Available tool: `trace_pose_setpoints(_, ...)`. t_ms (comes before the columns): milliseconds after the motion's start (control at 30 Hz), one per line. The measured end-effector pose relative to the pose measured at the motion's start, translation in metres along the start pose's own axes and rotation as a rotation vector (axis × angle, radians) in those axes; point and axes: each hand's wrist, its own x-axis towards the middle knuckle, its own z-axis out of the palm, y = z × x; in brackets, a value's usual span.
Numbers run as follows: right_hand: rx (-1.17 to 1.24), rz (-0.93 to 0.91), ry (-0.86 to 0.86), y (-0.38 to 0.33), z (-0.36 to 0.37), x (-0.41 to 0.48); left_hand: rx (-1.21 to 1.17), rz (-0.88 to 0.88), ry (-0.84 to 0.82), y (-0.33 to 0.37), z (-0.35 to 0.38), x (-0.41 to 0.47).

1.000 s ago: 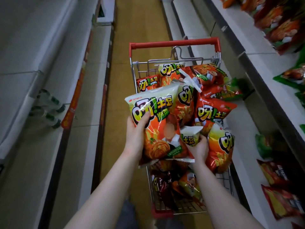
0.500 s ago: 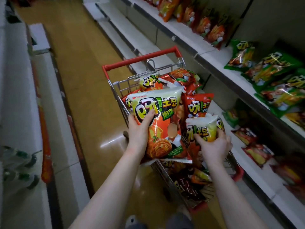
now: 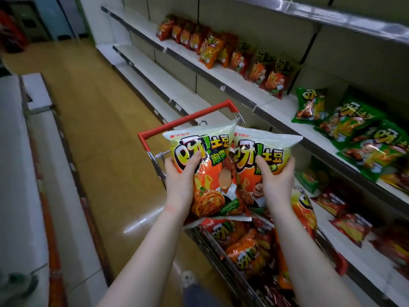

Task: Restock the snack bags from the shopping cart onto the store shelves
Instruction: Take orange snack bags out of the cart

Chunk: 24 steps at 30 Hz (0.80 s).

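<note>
My left hand [image 3: 180, 171] grips an orange and pale green snack bag [image 3: 208, 165] by its left edge, thumb on the front. Beside it my right hand [image 3: 276, 176] grips a second bag of the same kind [image 3: 263, 147] from its right side. Both bags are upright and raised above the shopping cart [image 3: 190, 119], whose red handle shows behind them. More orange snack bags [image 3: 245, 247] fill the cart's basket below my hands. The store shelf [image 3: 239, 89] on the right carries a row of orange bags [image 3: 223, 49].
Green snack bags [image 3: 358, 134] lie on the right shelf at hand height. Red bags [image 3: 349, 224] sit on the lower shelf. The yellow aisle floor [image 3: 93, 120] runs ahead on the left. A white low shelf [image 3: 15, 173] lines the left side.
My view has swung right towards the shelves. My right hand has lifted its bag out of the cart, level with the left hand's bag. Both bags are higher than before.
</note>
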Motion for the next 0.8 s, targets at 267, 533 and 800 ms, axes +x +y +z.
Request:
trace_pose_setpoints(267,0.135,0.010,-0.081,-0.024,0.111,0.080,0.082,0.080,0.064,0.056,-0.009,0.116)
trace_pose_setpoints(533,0.137,-0.015,-0.095,-0.042,0.200,0.133,0.019,0.101,0.067,0.096,-0.022,0.199)
trace_pose_setpoints(800,0.167,-0.032,-0.104,-0.064,0.318,0.155,-0.038,0.112,0.023,0.130,-0.086,0.303)
